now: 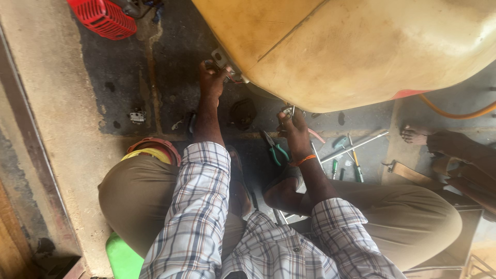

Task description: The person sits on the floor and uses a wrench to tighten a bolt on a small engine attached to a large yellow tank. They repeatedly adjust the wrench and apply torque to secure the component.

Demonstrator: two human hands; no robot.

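Under the big yellowish tank [356,46], which fills the upper right of the view, a person in a checked shirt sits low on the concrete floor [67,119] with both arms stretched up to the tank's lower edge. The left hand [212,77] reaches the metal bracket [219,56] at the tank's lower left corner; its grip is closed about something small there, with thin red wires just beside the fingers, though what exactly it pinches is too small to tell. The right hand [293,126], an orange band on its wrist, is closed on a small metal fitting [288,110] at the tank's underside, to the right of the bracket.

Judging from how things lie, the work on the tank's underside looks to be in the middle: both hands are busy at the fittings, and the tools lie loose rather than gathered. Below the tank, green-handled pliers [275,150] lie on the floor just left of the right wrist, and several screwdrivers [351,155] with a long metal rod lie to its right.

The tank is the only container in view; it is closed and opaque, so its contents cannot be told. An orange hose [454,112] runs off at its right side. A red slotted machine cover [103,18] sits well to the tank's left.
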